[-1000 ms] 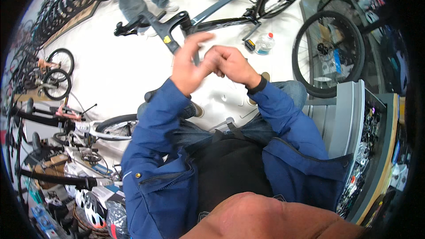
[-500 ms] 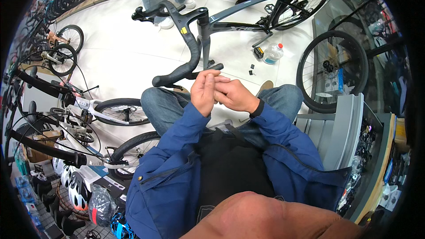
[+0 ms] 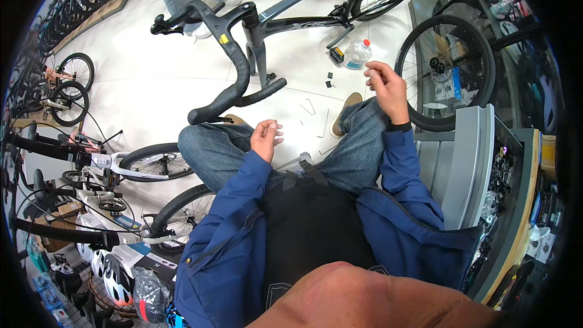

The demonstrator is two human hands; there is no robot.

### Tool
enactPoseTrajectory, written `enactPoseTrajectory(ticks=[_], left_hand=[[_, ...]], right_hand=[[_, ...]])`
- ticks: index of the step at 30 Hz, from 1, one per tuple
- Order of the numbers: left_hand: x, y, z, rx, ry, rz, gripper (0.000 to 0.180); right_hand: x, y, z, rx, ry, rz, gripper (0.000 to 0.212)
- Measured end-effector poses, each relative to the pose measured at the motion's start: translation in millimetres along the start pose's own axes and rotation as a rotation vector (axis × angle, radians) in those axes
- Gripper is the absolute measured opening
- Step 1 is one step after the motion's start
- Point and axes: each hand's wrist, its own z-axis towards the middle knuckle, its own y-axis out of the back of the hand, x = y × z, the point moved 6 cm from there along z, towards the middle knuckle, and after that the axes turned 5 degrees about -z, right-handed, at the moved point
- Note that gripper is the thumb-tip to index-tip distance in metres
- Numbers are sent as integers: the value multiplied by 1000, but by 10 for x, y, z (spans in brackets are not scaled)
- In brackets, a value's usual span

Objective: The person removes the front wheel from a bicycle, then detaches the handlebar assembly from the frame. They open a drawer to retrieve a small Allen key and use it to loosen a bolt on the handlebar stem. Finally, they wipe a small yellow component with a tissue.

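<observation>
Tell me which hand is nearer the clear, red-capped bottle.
Right. The right hand appears just below and right of the bottle in the picture; the left hand is farther off, lower and to the left.

Pale lettering (image 3: 313,23) (stylised) on bicycle frame (image 3: 279,27)

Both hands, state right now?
Left hand: partly open, loosely curled, no held object visible.
Right hand: partly open, bent inward, no held object visible.

On my feed, light is bright and diffuse: left of the handlebar (image 3: 243,76), the pale floor (image 3: 152,79) bleaches nearly white; farther left, parked wheels (image 3: 74,9) soften and curve toward the black rim.
</observation>
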Motion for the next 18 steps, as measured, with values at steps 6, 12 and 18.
enactPoseTrajectory(ticks=[6,12,18], left_hand=[[146,-90,42,42,181,-26,29],[307,-144,84,115,297,-4,31],[441,-123,134,158,287,56,27]], right_hand=[[-340,98,9,-99,-118,108,25],[-413,95,12,-44,-169,40,30],[-402,1,67,-22,-159,34,24]])
